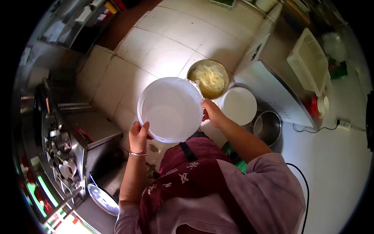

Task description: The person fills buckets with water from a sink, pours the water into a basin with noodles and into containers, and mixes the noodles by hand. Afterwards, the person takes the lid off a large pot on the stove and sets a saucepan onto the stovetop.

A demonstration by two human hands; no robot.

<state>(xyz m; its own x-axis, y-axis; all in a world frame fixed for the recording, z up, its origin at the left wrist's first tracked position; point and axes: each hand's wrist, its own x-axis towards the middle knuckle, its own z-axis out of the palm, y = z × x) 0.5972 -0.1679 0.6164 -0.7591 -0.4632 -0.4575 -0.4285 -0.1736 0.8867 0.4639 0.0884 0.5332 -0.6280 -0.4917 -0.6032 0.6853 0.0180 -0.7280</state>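
Note:
Between my two hands is a large round white plastic tub [171, 111], its open top facing me and its inside bare. My left hand [139, 136] grips the lower left rim, thumb over the edge. On the right side, my right hand [211, 112] has its fingers wrapped at the rim. Just past the tub stands a metal bowl [223, 70] holding a pale yellow, shredded-looking mass [208, 80] that I cannot name. Beside that bowl, near my right hand, is a round white lid or bucket top [240, 106].
A metal pot [267, 128] stands on the floor at right, by a steel cabinet [274, 85]. A white plastic basket [307, 62] rests on top of the cabinet. To the left are a steel counter [93, 124] and ladles [66, 169]. Tiled floor [156, 46] stretches ahead.

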